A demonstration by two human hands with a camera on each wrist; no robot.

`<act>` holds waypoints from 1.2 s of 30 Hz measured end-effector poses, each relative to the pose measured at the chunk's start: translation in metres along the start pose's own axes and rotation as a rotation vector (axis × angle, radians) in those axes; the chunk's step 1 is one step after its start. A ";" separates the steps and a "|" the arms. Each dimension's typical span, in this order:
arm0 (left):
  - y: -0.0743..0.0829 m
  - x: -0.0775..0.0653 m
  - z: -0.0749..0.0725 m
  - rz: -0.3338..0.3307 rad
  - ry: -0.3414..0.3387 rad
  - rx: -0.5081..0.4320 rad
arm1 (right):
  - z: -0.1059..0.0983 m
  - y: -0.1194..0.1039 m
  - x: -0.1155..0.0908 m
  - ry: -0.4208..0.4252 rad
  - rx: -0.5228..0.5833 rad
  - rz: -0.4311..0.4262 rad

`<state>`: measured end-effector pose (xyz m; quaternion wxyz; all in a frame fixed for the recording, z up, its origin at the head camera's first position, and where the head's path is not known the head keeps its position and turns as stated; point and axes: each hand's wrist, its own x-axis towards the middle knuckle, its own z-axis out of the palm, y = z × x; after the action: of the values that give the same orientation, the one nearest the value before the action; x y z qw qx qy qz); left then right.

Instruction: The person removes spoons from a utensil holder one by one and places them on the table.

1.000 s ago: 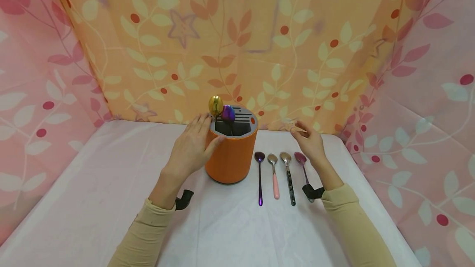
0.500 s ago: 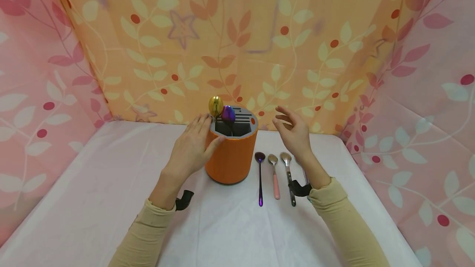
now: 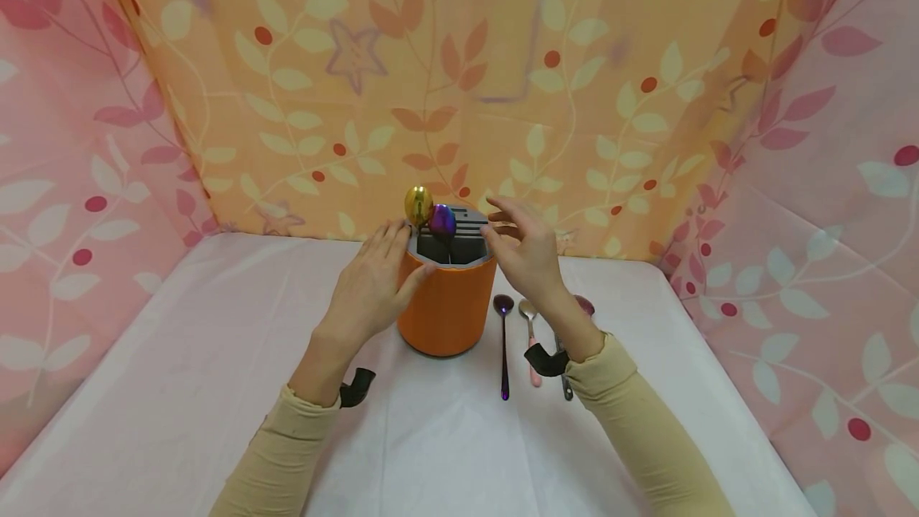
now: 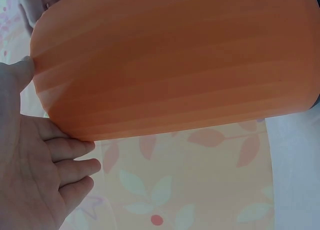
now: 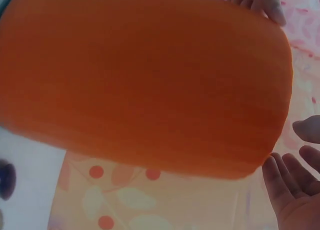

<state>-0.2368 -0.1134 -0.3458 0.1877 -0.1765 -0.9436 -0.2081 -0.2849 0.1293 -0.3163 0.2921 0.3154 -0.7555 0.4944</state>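
Note:
An orange cylindrical utensil holder (image 3: 445, 309) with a grey slotted top stands upright on the table. A gold spoon (image 3: 418, 204) and a purple spoon (image 3: 443, 220) stick up from its left part, bowls uppermost. My left hand (image 3: 369, 286) rests against the holder's left side near the top, fingers extended and thumb on the front by the rim. On the opposite side my right hand (image 3: 527, 254) is at the upper right edge, fingers loosely bent and fingertips close to the rim. Nothing is held in the right hand (image 5: 300, 190) in its wrist view.
Right of the holder, a dark purple spoon (image 3: 504, 341), a pink-handled spoon (image 3: 529, 310), a black-handled spoon (image 3: 567, 391) and a pinkish spoon (image 3: 585, 305) lie in a row, partly hidden by the right forearm. Patterned cloth walls (image 3: 431, 62) surround the white-covered table (image 3: 431, 437).
My right hand has moved left from above the row of spoons to the holder's right rim. The left hand, the holder and the spoons have stayed where they were.

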 end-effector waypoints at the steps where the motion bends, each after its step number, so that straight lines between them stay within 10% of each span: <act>1: 0.000 0.000 0.000 0.003 0.004 0.001 | 0.002 0.000 0.001 -0.011 0.000 -0.009; 36: -0.004 0.001 0.002 0.050 0.052 0.006 | 0.039 -0.011 0.009 -0.165 -0.122 0.042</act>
<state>-0.2398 -0.1152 -0.3486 0.2180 -0.1940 -0.9342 -0.2051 -0.2879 0.0877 -0.3165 0.2370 0.3210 -0.8122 0.4255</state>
